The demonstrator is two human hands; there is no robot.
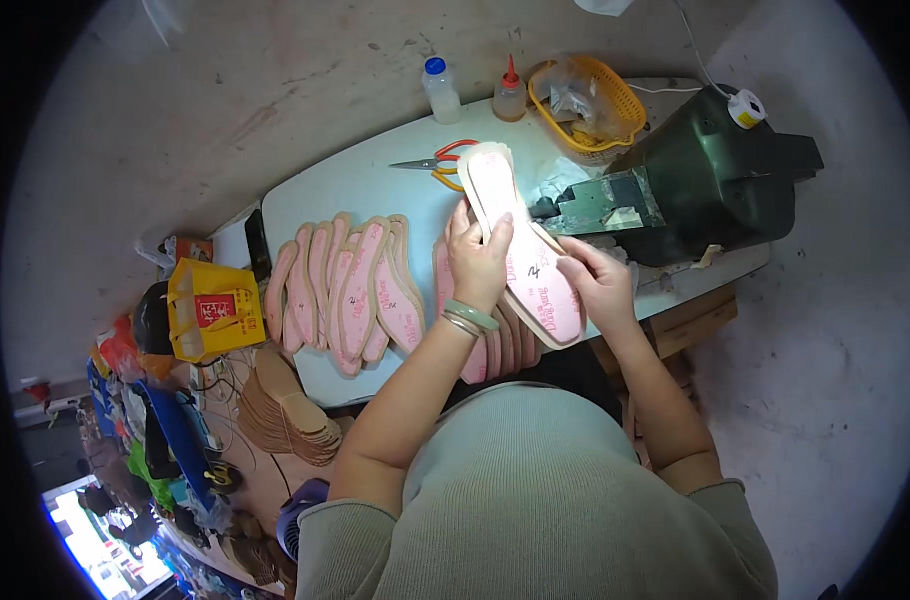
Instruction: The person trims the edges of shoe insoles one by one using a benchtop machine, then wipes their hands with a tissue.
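Pink insole (pixel 537 275), gripped by the fingers of the left hand (pixel 481 262) and right hand (pixel 603 288), partly hides the insole pile (pixel 493 350) and the handles of the scissors (pixel 435 164).

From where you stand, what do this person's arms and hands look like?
Short, grey-green, finely ribbed sleeves leave the forearms uncovered. Neither the left hand nor the right hand wears a glove. On the left wrist sit a smooth green bangle and a thinner, metallic-looking one; the right wrist shows none.
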